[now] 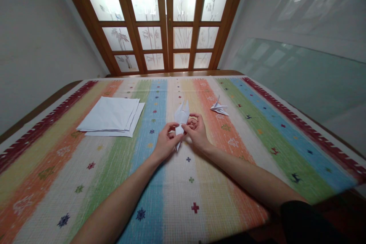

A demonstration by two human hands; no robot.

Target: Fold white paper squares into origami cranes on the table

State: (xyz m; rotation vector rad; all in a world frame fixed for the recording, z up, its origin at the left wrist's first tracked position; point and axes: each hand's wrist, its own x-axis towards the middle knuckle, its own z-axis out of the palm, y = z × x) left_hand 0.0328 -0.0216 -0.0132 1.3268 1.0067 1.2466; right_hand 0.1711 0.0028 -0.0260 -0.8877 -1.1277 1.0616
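A folded white origami paper (pixel 182 116) is held just above the middle of the table, its two narrow points facing away from me. My left hand (pixel 167 140) pinches its lower left side between thumb and fingers. From the right, my right hand (pixel 197 131) pinches the same paper, thumb near its centre and fingers curled. Part of the paper is hidden behind my fingers, and a small tip shows below them. Further right, a finished-looking origami crane (pixel 219 107) rests on the cloth, apart from my hands.
A stack of white paper sheets (pixel 110 114) lies to the left. A striped, patterned tablecloth (pixel 114 183) covers the table. Beyond the far edge stand wooden doors with glass panes (pixel 168 26). A glass panel (pixel 300 80) leans along the right wall.
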